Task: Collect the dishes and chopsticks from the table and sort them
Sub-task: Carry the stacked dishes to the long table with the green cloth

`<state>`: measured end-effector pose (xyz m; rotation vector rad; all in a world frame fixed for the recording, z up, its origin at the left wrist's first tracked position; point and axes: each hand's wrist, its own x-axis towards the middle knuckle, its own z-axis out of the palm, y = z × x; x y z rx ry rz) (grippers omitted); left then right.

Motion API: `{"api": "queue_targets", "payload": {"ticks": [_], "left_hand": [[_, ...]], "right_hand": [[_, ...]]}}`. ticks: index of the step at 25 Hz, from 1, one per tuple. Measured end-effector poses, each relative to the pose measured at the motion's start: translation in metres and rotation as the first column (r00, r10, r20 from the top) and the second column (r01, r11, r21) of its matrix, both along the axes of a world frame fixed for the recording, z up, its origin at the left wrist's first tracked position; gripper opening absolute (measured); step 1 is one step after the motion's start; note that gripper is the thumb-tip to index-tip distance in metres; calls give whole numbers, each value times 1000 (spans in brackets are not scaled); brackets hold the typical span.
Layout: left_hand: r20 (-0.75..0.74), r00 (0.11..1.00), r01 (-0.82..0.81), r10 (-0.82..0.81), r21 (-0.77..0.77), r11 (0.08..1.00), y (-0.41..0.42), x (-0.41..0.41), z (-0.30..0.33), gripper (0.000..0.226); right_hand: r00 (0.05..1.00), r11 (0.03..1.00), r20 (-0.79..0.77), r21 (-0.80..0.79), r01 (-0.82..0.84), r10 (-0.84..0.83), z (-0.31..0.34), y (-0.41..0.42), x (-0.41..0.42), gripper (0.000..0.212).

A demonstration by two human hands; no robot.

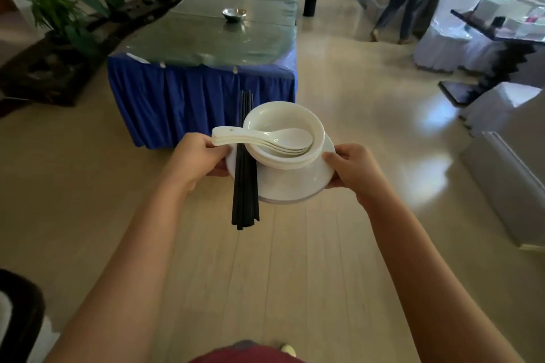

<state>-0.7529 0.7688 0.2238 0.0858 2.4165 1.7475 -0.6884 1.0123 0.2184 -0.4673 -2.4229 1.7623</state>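
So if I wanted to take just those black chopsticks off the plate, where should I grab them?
Probably the near ends of the long black chopsticks, reaching from below the white round plates. Those ends stick out past the rim with nothing around them. The middle is crowded by the left hand and the stacked white spoons lying across them. Pinch the whole bundle together so none slide off.

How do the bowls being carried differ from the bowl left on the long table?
The carried bowls are white, while the table bowl is shiny metal. The carried bowls are stacked on plates and hold white spoons; the table bowl stands alone and holds no spoons. Both sit upright, mouths up.
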Motion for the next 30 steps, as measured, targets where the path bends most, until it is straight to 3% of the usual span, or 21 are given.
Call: {"api": "queue_targets", "payload": {"ticks": [10,21,30], "left_hand": [[25,997,-75,76,-48,996,139,-172,-7,9],[28,997,-66,65,41,997,290,-406,23,11],[49,981,-194,190,92,977,412,-565,10,17]], "right_hand": [[998,998,26,13,-56,56,-1,145,-180,21],[1000,1000,7,0,-10,10,32,294,-408,18],[989,988,18,45,-145,145,20,423,-603,21]]}}
